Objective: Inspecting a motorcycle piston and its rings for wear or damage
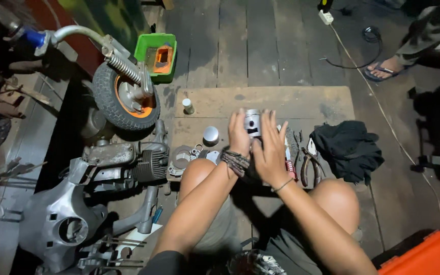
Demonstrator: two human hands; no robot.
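Observation:
Both my hands are raised over a wooden board point(291, 102) on the floor and grip a shiny metal piston point(253, 122) between their fingers. My left hand point(239, 136) holds its left side; a braided band wraps that wrist. My right hand point(269, 147) holds the right side, fingers spread upward. Below the hands lie a second silver piston point(211, 135), a round gasket point(182, 158), small rings point(198, 149) and a red-handled tool point(289, 160). My bare knees frame the lower part of the board.
A dismantled scooter with an orange-rimmed wheel point(125, 97), engine point(143, 163) and grey body shell point(59, 224) lies at left. A green box point(156, 53), small white bottle point(188, 106), pliers point(309, 165), black cloth point(350, 147), orange case point(426, 254). Another person's sandalled foot point(385, 69) at top right.

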